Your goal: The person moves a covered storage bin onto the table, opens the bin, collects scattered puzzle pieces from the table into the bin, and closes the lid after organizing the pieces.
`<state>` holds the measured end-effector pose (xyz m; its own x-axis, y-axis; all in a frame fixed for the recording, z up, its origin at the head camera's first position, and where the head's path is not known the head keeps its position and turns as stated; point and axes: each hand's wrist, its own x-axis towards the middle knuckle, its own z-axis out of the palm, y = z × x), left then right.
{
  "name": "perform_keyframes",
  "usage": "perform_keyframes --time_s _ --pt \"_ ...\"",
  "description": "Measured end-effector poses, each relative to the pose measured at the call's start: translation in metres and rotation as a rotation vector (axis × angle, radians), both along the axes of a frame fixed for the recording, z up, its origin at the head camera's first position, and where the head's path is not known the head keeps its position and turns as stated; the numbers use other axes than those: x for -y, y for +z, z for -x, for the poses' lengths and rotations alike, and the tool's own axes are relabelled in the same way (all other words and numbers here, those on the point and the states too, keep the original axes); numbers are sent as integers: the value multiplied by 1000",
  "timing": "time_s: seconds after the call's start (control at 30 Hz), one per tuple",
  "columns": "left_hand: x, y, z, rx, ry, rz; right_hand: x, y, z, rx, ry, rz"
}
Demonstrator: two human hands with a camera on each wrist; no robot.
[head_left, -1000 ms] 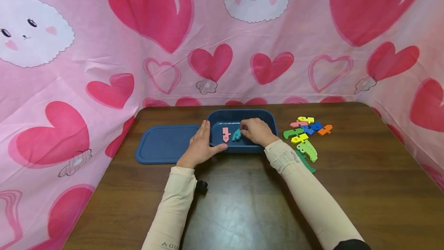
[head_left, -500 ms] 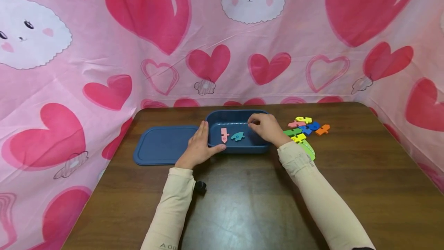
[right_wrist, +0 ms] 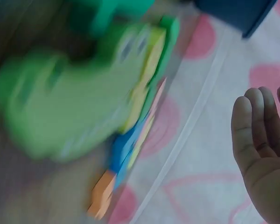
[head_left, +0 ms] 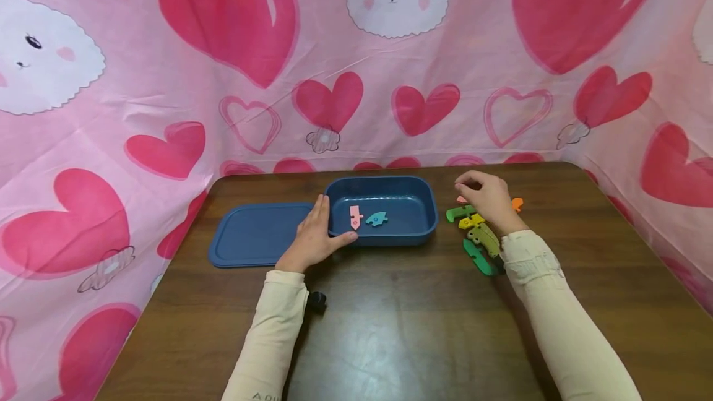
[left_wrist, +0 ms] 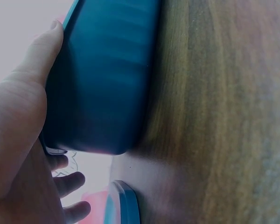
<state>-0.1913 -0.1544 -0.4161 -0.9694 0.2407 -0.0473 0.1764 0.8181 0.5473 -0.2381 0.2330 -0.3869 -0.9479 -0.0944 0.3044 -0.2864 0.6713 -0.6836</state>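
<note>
A dark blue box (head_left: 392,241) stands at the table's middle, holding a pink puzzle piece (head_left: 355,218) and a teal puzzle piece (head_left: 376,219). My left hand (head_left: 311,239) rests against the box's near left corner, its fingers and thumb extended. In the left wrist view, the thumb lies along the box wall (left_wrist: 102,79). Over the loose pieces on the right hovers my right hand (head_left: 490,202), partly covering them. The right wrist view has that hand (right_wrist: 266,144) with nothing between its bent fingers. Nearby lies a green crocodile-head piece (right_wrist: 79,102), blurred there.
The flat blue lid (head_left: 253,234) lies left of the box. Around the right hand are a yellow piece (head_left: 471,221), a dark green piece (head_left: 476,257), a green piece (head_left: 458,213) and an orange piece (head_left: 517,204). Pink cloth (head_left: 384,141) hangs behind the table.
My right hand has moved right, out of the box and over the loose pieces. The teal piece has been let go and lies in the box. The left hand stays at the box.
</note>
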Motion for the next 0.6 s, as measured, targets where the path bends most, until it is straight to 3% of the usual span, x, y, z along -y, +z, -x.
perform_keyframes --time_s 0.2,0.6 --pt "1 1 0 1 -3 8 -44 -4 -3 51 -55 -82" --pt "0 0 1 -6 -4 -4 -109 -23 -5 272 -174 -170"
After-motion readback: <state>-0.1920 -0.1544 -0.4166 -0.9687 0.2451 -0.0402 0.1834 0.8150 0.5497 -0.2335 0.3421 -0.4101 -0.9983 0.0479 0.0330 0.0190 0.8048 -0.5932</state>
